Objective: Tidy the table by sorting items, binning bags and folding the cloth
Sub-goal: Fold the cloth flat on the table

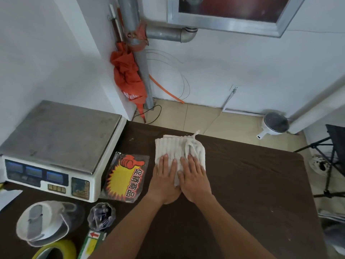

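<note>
A white ribbed cloth [174, 146] lies folded into a small rectangle near the far edge of the dark brown table [252, 184]. A loose corner with a string sticks up at its top right. My left hand [165, 176] presses flat on the cloth's near left part, fingers straight. My right hand [195, 174] lies flat beside it on the near right part, fingers straight too. The two hands touch at the wrists.
A weighing scale [56, 146] stands at the left. Beside it lie a packet of red and yellow promo tags [127, 178], a small clear bag of dark items [101, 215], a white mask-like item [43, 223], a yellow tape roll [56, 248] and a green-white box [91, 243].
</note>
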A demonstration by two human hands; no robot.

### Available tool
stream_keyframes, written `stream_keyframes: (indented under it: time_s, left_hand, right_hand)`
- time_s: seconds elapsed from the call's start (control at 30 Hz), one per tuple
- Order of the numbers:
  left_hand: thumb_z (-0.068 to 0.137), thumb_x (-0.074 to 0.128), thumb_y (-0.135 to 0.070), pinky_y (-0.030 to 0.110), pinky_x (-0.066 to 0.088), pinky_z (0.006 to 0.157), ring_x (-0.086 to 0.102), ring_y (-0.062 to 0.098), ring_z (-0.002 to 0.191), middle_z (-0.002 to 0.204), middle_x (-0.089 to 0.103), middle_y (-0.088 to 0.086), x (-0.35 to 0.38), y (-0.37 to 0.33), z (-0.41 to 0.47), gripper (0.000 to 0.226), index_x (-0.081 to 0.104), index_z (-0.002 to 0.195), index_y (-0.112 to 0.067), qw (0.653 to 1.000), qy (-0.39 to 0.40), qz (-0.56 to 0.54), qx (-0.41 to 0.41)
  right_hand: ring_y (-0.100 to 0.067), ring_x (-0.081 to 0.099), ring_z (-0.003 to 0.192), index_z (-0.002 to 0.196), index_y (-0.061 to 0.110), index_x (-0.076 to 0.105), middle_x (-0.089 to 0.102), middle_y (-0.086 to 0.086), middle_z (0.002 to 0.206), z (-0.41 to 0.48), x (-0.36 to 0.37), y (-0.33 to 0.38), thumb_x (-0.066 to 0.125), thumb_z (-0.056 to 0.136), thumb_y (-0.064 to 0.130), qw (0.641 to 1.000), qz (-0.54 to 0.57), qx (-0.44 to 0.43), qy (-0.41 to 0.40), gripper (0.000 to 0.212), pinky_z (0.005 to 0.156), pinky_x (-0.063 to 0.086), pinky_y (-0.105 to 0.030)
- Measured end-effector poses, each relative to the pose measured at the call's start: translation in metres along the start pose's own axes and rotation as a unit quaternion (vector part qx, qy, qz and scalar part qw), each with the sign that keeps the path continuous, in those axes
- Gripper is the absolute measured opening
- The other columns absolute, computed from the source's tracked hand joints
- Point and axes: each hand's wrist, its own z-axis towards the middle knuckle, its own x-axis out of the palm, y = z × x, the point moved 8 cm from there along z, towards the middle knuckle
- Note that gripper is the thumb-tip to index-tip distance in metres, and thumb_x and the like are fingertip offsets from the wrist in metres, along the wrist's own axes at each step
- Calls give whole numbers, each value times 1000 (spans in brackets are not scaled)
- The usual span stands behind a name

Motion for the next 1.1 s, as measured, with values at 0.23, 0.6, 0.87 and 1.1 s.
stream_keyframes:
  time_s: [0.23, 0.6, 0.87, 1.1]
  left_hand:
    - [98, 28, -66, 53, -5, 126, -32, 32, 150, 160, -38, 18, -7, -13, 30, 94, -23, 158, -14, 1000, 0, 16, 10]
    - [98, 29, -67, 55, -8, 125, -34, 34, 149, 158, -42, 18, 7, -71, 54, 97, -28, 156, -15, 999, 12, 26, 45]
    - [97, 33, -68, 55, -8, 125, -36, 32, 149, 158, -42, 16, 18, -140, 57, 98, -25, 157, -17, 995, 23, 20, 98]
    - [99, 33, -64, 57, -4, 125, -34, 32, 150, 159, -41, 15, 32, -191, 51, 93, -22, 159, -19, 991, 24, 29, 127]
  right_hand:
    - [-15, -17, 153, 160, 28, -6, -13, -2, 168, 19, -10, -22, 8, 104, 53, 999, 20, 16, -31, 62, 122, -10, -35]
    - [-11, -17, 153, 160, 34, -2, -13, 5, 168, 1, -21, -88, 15, 104, 55, 995, 51, 80, -21, 62, 126, 0, -43]
    - [-12, -18, 153, 160, 34, -4, -14, 4, 168, -36, -30, -151, 19, 104, 54, 990, 62, 123, -10, 63, 125, 1, -46]
    - [-13, -17, 153, 160, 32, -3, -13, 2, 168, -73, -31, -192, 21, 105, 51, 985, 74, 153, -17, 63, 125, 4, -48]
